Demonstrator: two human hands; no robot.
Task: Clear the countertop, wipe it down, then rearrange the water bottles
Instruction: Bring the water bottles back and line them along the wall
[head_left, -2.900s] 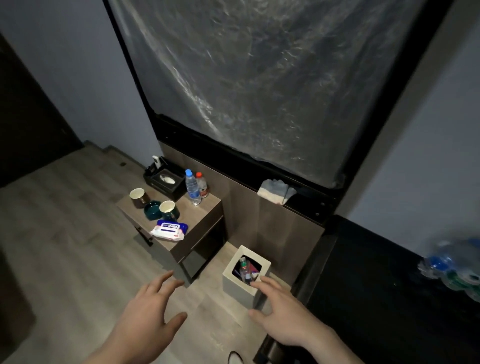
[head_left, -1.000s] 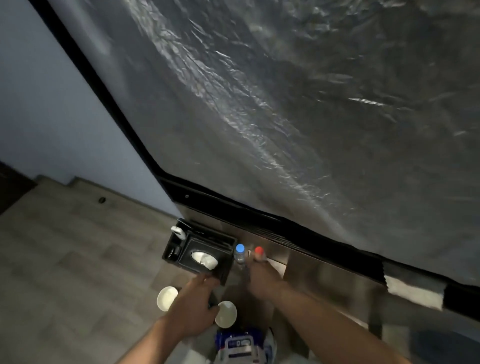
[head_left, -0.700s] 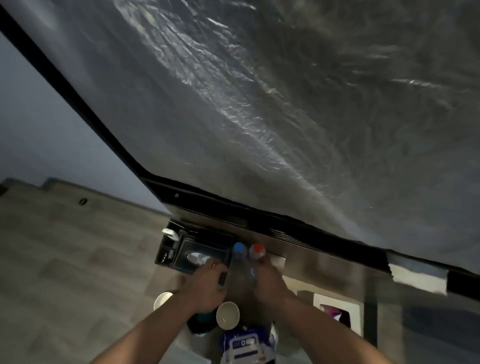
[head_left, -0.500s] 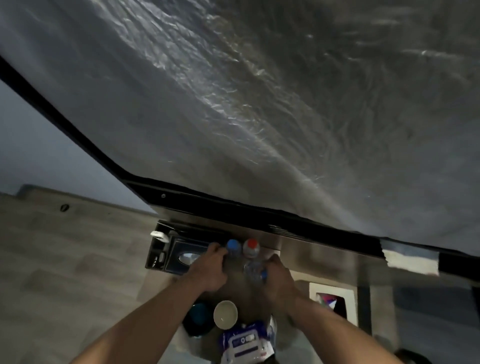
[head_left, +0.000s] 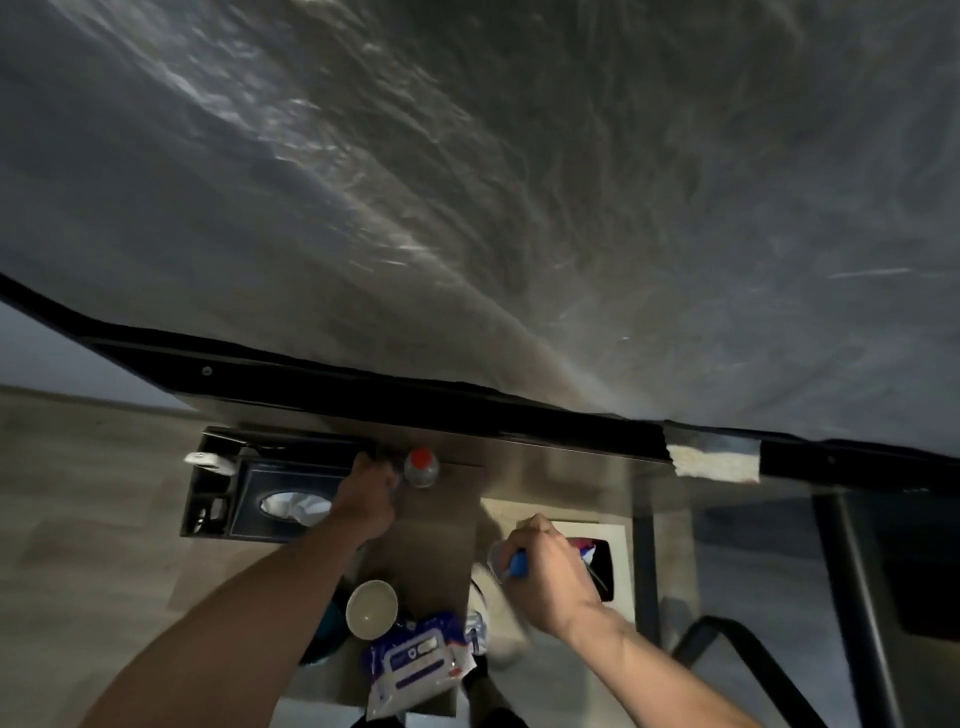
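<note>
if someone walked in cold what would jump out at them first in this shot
The huge sheet of crinkled plastic film fills the upper half of the view. Below it, the right hand grips a blue-capped bottle out beside the small table, near the bin. The left hand reaches to the table's back edge beside the red-capped bottle.

I'm gripping a blue-capped bottle (head_left: 506, 558) in my right hand (head_left: 553, 577) beside the countertop (head_left: 431, 525), above the bin (head_left: 615, 540). My left hand (head_left: 366, 496) is reaching (grip unclear) beside the red-capped bottle (head_left: 420, 466) standing upright by the tissue box (head_left: 270, 501).
</note>
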